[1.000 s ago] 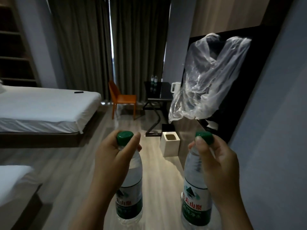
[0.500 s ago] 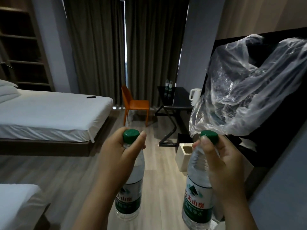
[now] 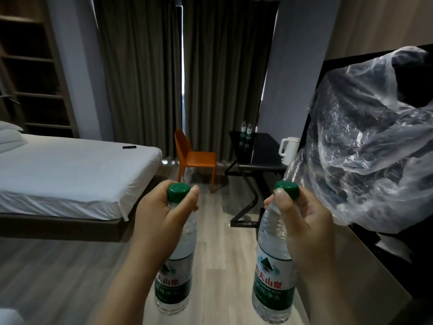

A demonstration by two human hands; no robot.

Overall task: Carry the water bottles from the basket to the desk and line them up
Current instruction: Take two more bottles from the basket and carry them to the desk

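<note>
Presently, left hand (image 3: pixel 161 221) grips left bottle (image 3: pixel 174 285), right hand (image 3: pixel 307 231) grips right bottle (image 3: pixel 274 277), necks covered. Desk (image 3: pixel 264 148) at one o'clock, partly behind plastic sheet (image 3: pixel 365 148).

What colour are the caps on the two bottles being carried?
Green, on both the left bottle cap and the right bottle cap; the head view shows them clearly.

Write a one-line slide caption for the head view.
Left hand holds the left bottle, right hand the right bottle, facing the desk bearing two bottles.
</note>
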